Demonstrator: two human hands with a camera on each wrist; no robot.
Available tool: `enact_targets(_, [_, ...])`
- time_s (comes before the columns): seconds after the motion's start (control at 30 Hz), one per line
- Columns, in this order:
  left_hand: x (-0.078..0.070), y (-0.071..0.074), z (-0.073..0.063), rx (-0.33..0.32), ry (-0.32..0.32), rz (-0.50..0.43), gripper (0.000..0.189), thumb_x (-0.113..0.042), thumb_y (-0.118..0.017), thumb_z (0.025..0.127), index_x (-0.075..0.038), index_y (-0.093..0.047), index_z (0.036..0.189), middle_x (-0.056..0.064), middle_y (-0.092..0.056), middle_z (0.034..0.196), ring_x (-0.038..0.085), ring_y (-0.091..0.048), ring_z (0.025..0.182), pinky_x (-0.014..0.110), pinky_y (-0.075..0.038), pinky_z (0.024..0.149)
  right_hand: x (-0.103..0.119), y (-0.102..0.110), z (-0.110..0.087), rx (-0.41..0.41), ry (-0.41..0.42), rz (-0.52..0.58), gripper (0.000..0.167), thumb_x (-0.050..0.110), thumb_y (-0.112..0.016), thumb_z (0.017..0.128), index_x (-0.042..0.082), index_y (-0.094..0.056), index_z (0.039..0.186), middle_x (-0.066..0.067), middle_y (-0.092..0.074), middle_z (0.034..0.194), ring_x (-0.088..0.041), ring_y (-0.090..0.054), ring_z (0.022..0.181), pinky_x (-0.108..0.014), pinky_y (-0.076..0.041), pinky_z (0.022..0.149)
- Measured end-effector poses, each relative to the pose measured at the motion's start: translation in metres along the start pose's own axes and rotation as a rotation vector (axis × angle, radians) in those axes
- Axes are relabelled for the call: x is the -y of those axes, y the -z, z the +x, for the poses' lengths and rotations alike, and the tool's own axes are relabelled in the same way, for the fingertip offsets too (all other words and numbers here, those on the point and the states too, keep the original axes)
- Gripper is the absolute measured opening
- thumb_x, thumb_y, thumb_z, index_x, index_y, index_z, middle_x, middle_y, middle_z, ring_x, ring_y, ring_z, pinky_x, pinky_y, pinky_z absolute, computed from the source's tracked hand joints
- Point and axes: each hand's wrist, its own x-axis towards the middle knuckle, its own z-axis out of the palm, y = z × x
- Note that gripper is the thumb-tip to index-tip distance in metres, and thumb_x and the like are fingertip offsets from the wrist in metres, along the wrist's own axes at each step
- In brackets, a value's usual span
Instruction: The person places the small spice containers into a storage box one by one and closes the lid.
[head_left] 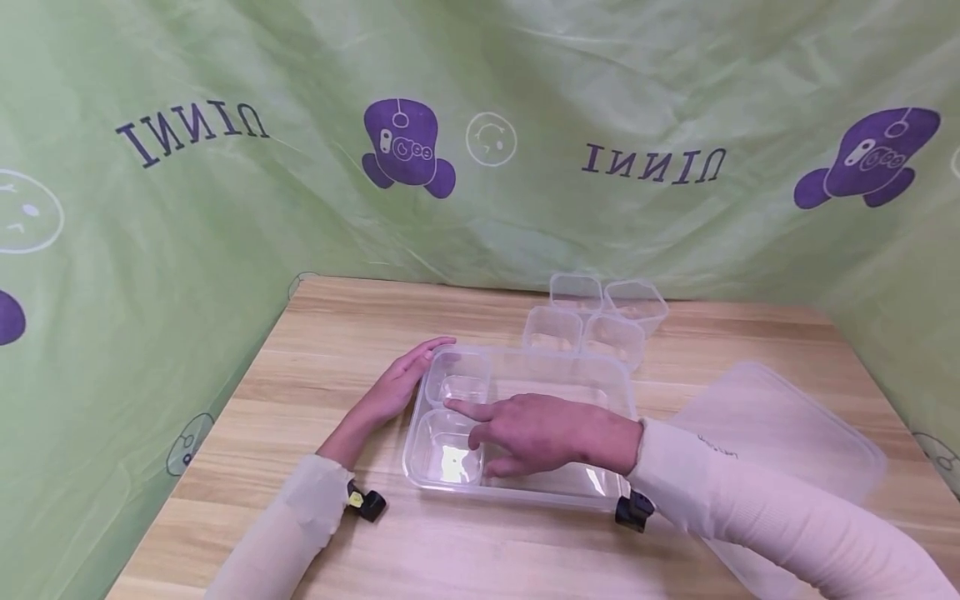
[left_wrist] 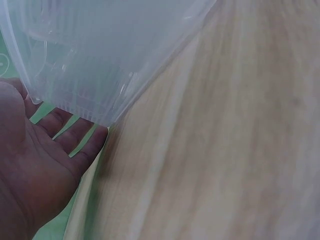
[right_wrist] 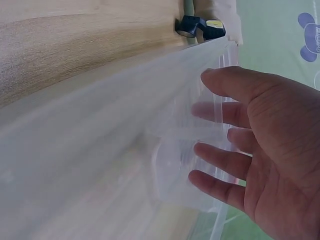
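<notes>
A large clear plastic container (head_left: 551,496) stands on the table with two small clear cups, a rear one (head_left: 459,367) and a front one (head_left: 423,454), side by side in its left end. My left hand (head_left: 393,390) lies along the container's left side, its fingers fairly straight and touching the wall. In the left wrist view, those fingertips (left_wrist: 95,142) meet the container's edge. Over the container's middle is my right hand (head_left: 536,433), the index finger reaching to where the cups meet. Nothing shows in its grasp in the right wrist view, where the fingers spread beside the clear walls.
Several more small clear cups (head_left: 553,329) stand grouped behind the container. A large translucent lid (head_left: 780,433) lies flat at the right, partly under my right forearm. A green printed curtain (head_left: 480,225) hangs behind and beside the wooden table (head_left: 352,317).
</notes>
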Motion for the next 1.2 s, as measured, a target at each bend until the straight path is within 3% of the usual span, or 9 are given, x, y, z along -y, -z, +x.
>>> enact_targets(0.3, [0.001,0.000,0.001,0.004,0.003,0.000,0.046,-0.038,-0.032,0.114,-0.024,-0.048,0.154,0.002,-0.043,0.159,0.027,-0.037,0.146,0.056,-0.024,0.120,-0.001,0.005,-0.006,-0.020,0.015,-0.012,0.040,0.034,-0.066,0.101,0.021,-0.062,0.138,-0.010,-0.025,0.168,-0.024,-0.051,0.136,-0.035,-0.045,0.110])
enact_targets(0.6, [0.002,0.000,0.002,0.007,0.000,-0.005,0.046,-0.036,-0.031,0.114,-0.023,-0.048,0.155,0.002,-0.042,0.160,0.027,-0.034,0.148,0.058,-0.021,0.121,-0.003,0.013,-0.014,-0.114,0.057,-0.016,0.037,0.028,-0.064,0.102,0.020,-0.060,0.138,-0.009,-0.035,0.164,-0.022,-0.050,0.138,-0.040,-0.050,0.106])
enact_targets(0.83, [0.003,0.000,0.002,0.001,-0.012,0.003,0.045,-0.035,-0.032,0.115,-0.021,-0.048,0.155,0.002,-0.043,0.159,0.025,-0.034,0.148,0.054,-0.022,0.121,-0.005,0.016,-0.018,-0.218,0.084,-0.019,0.032,0.024,-0.063,0.102,0.013,-0.065,0.132,-0.009,-0.055,0.148,-0.022,-0.059,0.129,-0.038,-0.050,0.105])
enact_targets(1.03, [0.002,0.000,0.002,0.001,-0.023,-0.012,0.047,-0.033,-0.031,0.115,-0.016,-0.047,0.155,0.007,-0.040,0.161,0.031,-0.032,0.149,0.057,-0.020,0.121,-0.010,0.020,-0.028,-0.273,0.054,0.013,0.026,0.022,-0.063,0.103,0.007,-0.071,0.123,-0.006,-0.068,0.130,-0.018,-0.064,0.120,-0.036,-0.053,0.101])
enact_targets(1.2, [0.002,-0.001,0.001,-0.007,-0.002,-0.005,0.046,-0.036,-0.032,0.114,-0.020,-0.048,0.155,0.002,-0.041,0.161,0.027,-0.033,0.149,0.054,-0.022,0.121,-0.016,0.020,-0.040,-0.320,0.021,0.012,0.020,0.019,-0.064,0.101,0.008,-0.075,0.113,0.001,-0.074,0.114,-0.014,-0.068,0.110,-0.037,-0.055,0.097])
